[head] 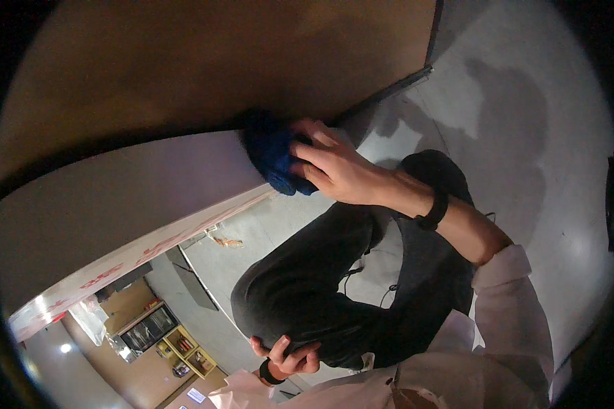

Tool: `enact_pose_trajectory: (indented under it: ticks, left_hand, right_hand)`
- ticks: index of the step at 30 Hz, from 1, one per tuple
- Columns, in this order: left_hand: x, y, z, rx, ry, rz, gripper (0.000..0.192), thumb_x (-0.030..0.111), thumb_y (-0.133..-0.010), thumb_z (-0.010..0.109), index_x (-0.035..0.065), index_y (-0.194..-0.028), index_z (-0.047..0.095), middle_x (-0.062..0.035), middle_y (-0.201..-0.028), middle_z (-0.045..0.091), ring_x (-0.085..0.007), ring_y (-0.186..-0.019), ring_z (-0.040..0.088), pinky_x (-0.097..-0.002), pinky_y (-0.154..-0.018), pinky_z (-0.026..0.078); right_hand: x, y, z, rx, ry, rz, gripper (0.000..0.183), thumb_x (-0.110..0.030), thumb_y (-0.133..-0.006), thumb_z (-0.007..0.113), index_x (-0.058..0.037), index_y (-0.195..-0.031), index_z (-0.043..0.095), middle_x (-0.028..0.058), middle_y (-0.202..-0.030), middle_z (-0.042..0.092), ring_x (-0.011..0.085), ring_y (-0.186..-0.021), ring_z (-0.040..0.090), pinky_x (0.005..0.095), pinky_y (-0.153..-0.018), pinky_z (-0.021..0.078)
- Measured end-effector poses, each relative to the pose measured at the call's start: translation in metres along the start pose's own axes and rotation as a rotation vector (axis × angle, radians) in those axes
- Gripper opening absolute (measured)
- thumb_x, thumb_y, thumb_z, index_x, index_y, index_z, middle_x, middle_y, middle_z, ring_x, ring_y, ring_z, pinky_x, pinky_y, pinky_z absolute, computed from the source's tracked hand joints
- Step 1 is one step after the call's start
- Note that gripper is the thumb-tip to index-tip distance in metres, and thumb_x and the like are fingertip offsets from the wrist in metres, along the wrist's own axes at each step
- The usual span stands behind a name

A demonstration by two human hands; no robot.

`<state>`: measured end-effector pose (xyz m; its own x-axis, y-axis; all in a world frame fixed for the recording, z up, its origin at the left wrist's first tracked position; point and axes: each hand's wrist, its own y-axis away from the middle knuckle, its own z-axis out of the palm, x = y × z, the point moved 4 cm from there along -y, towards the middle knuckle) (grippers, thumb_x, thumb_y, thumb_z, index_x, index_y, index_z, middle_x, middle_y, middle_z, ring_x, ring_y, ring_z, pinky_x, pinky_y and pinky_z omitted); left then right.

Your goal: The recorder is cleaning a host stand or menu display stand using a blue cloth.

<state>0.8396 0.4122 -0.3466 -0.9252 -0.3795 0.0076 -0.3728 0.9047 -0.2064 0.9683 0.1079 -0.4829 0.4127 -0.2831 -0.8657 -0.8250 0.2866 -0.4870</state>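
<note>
A dark blue cloth (273, 153) is bunched under the fingers of my right hand (337, 163). It presses on the end of a grey ledge (174, 166), against the foot of a large brown panel (225, 61). Part of the cloth is lost in the panel's dark shade. My left hand (291, 355) lies by my bent knee (266, 296) in dark trousers, its fingers curled but apart and nothing seen in them. Each wrist wears a black band.
Film with red print (128, 263) covers the ledge's side. The panel's dark lower edge (389, 92) ends at a corner over grey floor (568, 286). Farther off stand a yellow shelf unit (189, 350) and a dark flat panel (192, 278). Orange scraps (227, 242) lie on the floor.
</note>
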Motion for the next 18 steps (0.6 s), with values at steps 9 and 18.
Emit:
enact_pose_trajectory:
  ticks: [9,18]
  left_hand:
    - [0.004,0.007,-0.001,-0.011,-0.037,0.070,0.014,0.031,-0.080,0.049,0.0313,-0.083,0.063,0.0196,-0.088,0.061,-0.0203,-0.120,0.045,-0.0636,-0.109,0.010]
    - [0.002,-0.005,-0.001,-0.004,-0.053,0.027,0.018,0.031,-0.080,0.048,0.0342,-0.097,0.054,0.0171,-0.089,0.062,-0.0255,-0.116,0.045,-0.0697,-0.104,0.015]
  right_hand:
    - [-0.039,-0.014,0.019,0.196,-0.144,0.109,0.026,-0.001,-0.082,0.055,0.0027,-0.107,0.052,0.0215,-0.102,0.046,0.0392,-0.097,0.049,0.0453,-0.084,0.0419]
    - [-0.003,0.024,0.017,0.298,-0.073,0.301,0.028,0.005,-0.078,0.056,0.0033,-0.105,0.050,0.0230,-0.105,0.048,0.0425,-0.096,0.051,0.0445,-0.084,0.0422]
